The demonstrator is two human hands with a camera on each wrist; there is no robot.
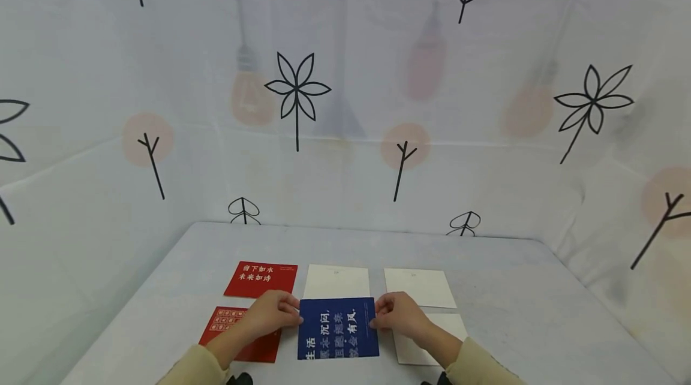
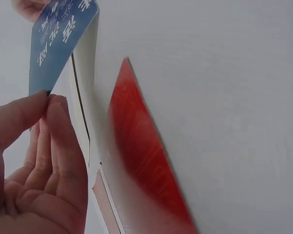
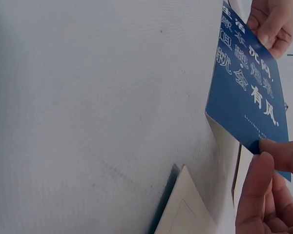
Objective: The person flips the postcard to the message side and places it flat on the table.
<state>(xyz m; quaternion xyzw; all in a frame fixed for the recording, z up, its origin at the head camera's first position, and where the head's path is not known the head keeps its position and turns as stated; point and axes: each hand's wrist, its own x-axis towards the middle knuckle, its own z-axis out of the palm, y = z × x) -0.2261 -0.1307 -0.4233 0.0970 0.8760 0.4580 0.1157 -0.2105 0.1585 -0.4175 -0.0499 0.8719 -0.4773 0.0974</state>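
Observation:
A blue card with white printed characters hangs between my two hands above the table. My left hand pinches its left edge between thumb and fingers, and my right hand does the same at the right edge. From the left wrist view the blue card looks tilted, its printed face up. A red card with a grid of characters lies partly hidden under my left wrist. Under my right wrist lies a cream card, partly covered by the forearm.
Farther back on the white table lie a red card with white lettering, a cream card in the middle and another cream card to the right. A white curtain printed with plants surrounds the table's back and sides.

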